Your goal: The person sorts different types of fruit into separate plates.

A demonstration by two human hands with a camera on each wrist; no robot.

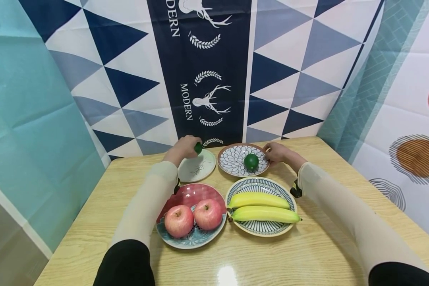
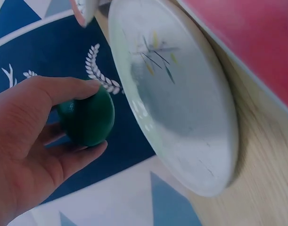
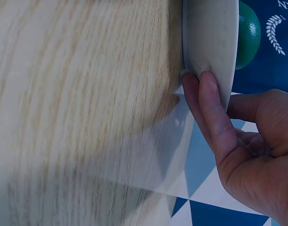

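Observation:
My left hand (image 1: 186, 148) pinches a dark green, glossy lime (image 2: 89, 117) between thumb and fingers. It is above the far-left edge of a pale plate (image 1: 204, 167) with a thin sprig design. On the right, my right hand (image 1: 277, 153) holds the rim of a brown-edged plate with a petal pattern (image 1: 232, 159). In the right wrist view, two fingers press the plate's pale outer side (image 3: 212, 42) and the thumb is at the rim. A second green lime (image 1: 251, 162) lies in that plate.
Nearer me, a red-and-blue plate (image 1: 186, 243) bears two apples (image 1: 208, 214). To its right, a blue-lined plate (image 1: 262, 230) carries two bananas (image 1: 266, 214). All stand on a wooden table (image 1: 271, 262), with a patterned cloth (image 1: 214, 59) hanging behind.

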